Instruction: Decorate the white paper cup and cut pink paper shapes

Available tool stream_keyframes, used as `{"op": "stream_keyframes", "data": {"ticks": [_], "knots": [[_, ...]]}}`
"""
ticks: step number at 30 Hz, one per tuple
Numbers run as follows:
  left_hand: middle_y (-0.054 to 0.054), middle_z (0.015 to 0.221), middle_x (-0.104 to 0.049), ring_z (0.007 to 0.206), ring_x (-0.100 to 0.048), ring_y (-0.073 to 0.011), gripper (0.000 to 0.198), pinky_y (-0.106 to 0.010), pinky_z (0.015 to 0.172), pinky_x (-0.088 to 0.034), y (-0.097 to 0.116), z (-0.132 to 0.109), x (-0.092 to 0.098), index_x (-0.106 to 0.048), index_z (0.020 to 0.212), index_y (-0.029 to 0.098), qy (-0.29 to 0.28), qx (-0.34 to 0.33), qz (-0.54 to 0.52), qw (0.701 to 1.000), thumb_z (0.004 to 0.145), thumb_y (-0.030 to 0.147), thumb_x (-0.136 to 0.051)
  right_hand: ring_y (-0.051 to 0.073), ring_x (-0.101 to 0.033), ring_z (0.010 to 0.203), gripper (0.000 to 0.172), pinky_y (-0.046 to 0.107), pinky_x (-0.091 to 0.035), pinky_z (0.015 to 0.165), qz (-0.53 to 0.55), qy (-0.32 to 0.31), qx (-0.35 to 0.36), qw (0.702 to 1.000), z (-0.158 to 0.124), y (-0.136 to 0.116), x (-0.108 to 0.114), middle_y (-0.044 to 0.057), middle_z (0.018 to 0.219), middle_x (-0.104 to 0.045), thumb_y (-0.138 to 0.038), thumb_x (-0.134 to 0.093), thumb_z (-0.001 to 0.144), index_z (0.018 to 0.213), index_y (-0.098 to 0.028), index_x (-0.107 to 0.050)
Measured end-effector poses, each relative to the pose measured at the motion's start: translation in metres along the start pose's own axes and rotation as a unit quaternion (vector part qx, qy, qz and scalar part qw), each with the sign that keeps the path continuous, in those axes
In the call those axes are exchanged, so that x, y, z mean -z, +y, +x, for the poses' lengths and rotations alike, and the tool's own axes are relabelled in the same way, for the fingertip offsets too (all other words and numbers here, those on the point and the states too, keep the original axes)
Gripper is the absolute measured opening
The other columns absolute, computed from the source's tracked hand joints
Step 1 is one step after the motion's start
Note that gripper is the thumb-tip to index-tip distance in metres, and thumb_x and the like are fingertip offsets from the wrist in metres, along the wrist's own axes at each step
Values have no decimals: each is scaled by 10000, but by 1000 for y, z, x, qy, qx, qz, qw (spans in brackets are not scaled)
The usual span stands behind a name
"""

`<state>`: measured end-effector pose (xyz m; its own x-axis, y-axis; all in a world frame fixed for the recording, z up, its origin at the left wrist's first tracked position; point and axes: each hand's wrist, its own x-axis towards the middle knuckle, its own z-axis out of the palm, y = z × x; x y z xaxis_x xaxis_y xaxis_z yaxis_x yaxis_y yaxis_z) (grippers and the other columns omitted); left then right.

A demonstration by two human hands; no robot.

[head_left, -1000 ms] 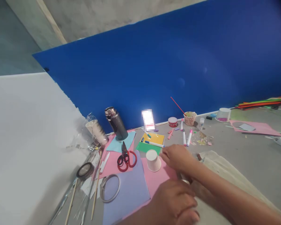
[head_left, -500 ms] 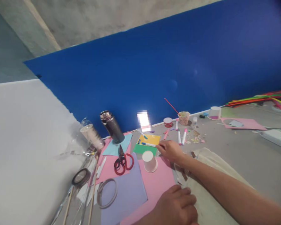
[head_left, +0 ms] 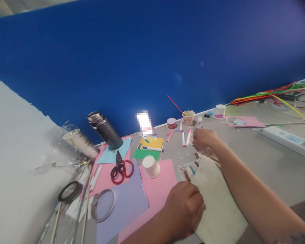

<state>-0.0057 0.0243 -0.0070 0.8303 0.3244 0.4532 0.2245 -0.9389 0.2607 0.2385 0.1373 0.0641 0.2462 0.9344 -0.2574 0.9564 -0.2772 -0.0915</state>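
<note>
My left hand (head_left: 184, 206) lies curled, fingers closed, on the near edge of a cream cloth pouch (head_left: 218, 206), pressing it onto the pink paper (head_left: 157, 183). My right hand (head_left: 204, 139) reaches forward, fingers bent in a pinch just past the pouch's far end, close to two pink-tipped markers (head_left: 185, 137); what it holds, if anything, I cannot make out. An upturned white paper cup (head_left: 150, 166) stands on the pink paper left of the pouch.
Red scissors (head_left: 120, 167), tape rings (head_left: 103, 209), lilac paper (head_left: 122, 203), a dark flask (head_left: 104, 130), a yellow-green pad with a blue pen (head_left: 152, 149) and a small cup with a red stick (head_left: 188, 117) crowd the grey table. A blue board stands behind. Coloured sticks (head_left: 269, 96) and a white power strip (head_left: 287, 140) lie right.
My right hand moved from beside the blue pen and white cup to the right, toward the markers. My left hand closed on the pouch edge. The view swung lower and rightward.
</note>
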Motion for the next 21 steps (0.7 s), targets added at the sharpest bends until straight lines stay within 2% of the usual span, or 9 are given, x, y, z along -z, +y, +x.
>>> {"op": "stream_keyframes", "data": {"ticks": [3, 6, 8, 10, 12, 14, 17, 21], "knots": [[-68, 854, -652, 784, -614, -185, 136, -328, 723, -491, 0, -2, -2, -638, 851, 182, -9, 9, -8, 1000, 969, 229, -590, 281, -714, 1104, 331, 421, -576, 925, -22, 7, 8, 1000, 0, -13, -6, 134, 1177, -734, -302, -775, 903, 1187, -145, -712], [-69, 893, -669, 816, -619, -192, 108, -340, 743, -505, 1, -5, -2, -650, 877, 173, -11, 12, -20, 1000, 956, 233, -605, 346, -741, 1098, 461, 374, -560, 877, -40, 21, 13, 999, 1, -21, -8, 181, 1068, -773, -144, -890, 662, 1105, -138, -763], [-70, 917, -679, 831, -618, -196, 115, -347, 753, -510, 1, -6, -2, -655, 886, 169, -13, 14, -24, 1000, 957, 241, -600, 360, -747, 1082, 527, 377, -562, 863, -49, 28, 20, 998, 3, -21, -10, 188, 1054, -778, -98, -907, 593, 1100, -137, -769], [-76, 934, -680, 848, -620, -197, 131, -351, 768, -516, 1, -6, -1, -659, 892, 167, -23, 18, -23, 999, 965, 252, -591, 340, -741, 1080, 484, 399, -570, 883, -56, 32, 26, 998, 7, -18, -12, 178, 1088, -770, -143, -904, 666, 1127, -134, -756], [-79, 944, -680, 860, -622, -199, 143, -354, 785, -519, 1, -6, -1, -664, 900, 166, -34, 24, -21, 999, 974, 259, -583, 290, -721, 1088, 382, 434, -580, 920, -59, 35, 30, 997, 11, -15, -15, 144, 1175, -740, -273, -823, 855, 1196, -140, -715], [-78, 948, -679, 866, -624, -200, 149, -357, 796, -522, 2, -6, 0, -666, 907, 167, -40, 27, -21, 999, 981, 260, -575, 253, -696, 1099, 350, 463, -587, 945, -60, 38, 29, 997, 16, -12, -18, 116, 1265, -694, -366, -698, 985, 1262, -155, -669], [-85, 952, -670, 882, -629, -199, 148, -356, 813, -524, 2, -5, 2, -665, 917, 170, -48, 30, -19, 998, 989, 258, -570, 255, -681, 1128, 366, 474, -582, 964, -58, 45, 29, 997, 21, -11, -22, 119, 1312, -667, -387, -670, 1005, 1292, -160, -651], [-94, 956, -661, 902, -632, -204, 147, -358, 830, -525, 3, -5, 3, -671, 934, 169, -57, 35, -23, 997, 992, 260, -571, 249, -689, 1105, 342, 473, -572, 970, -53, 51, 32, 997, 21, -13, -27, 113, 1248, -697, -399, -670, 1002, 1233, -147, -677]]}}
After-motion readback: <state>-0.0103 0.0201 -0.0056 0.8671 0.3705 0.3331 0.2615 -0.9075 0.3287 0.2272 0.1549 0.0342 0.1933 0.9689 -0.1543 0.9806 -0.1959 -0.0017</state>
